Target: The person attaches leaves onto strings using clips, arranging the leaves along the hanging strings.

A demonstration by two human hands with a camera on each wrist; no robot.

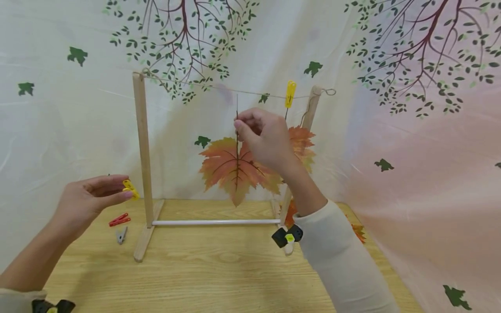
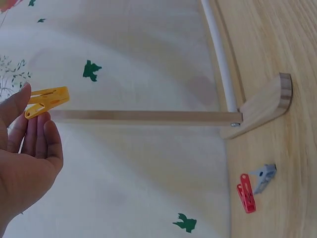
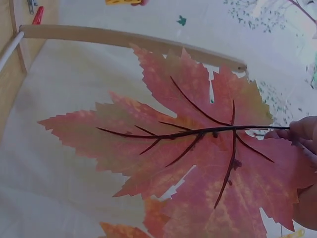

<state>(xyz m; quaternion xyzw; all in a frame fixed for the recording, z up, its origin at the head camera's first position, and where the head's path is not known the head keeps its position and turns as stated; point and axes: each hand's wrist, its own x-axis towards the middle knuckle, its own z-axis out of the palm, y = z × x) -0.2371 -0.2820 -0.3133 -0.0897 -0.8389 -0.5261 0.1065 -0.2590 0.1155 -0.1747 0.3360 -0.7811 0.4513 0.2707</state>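
My right hand (image 1: 268, 139) pinches the dark stem of an orange-red artificial maple leaf (image 1: 225, 163), which hangs blade down below the string (image 1: 250, 92). The stem's tip reaches up close to the string. In the right wrist view the same leaf (image 3: 198, 144) fills the middle, its veins showing dark. At the left, my left hand (image 1: 84, 202) holds a yellow clothespin (image 2: 49, 101) between thumb and fingertips, beside the left post. Another yellow clothespin (image 1: 290, 94) sits on the string near the right post, with a second leaf (image 1: 303, 141) hanging from it, partly behind my right hand.
A wooden frame with a left post (image 1: 142, 148), a right post (image 1: 312, 108) and a white crossbar (image 1: 215, 222) stands on the table (image 1: 203, 269). A red clothespin (image 1: 119, 220) and a grey clothespin (image 1: 121, 235) lie at left. More leaves (image 1: 358, 233) lie at right.
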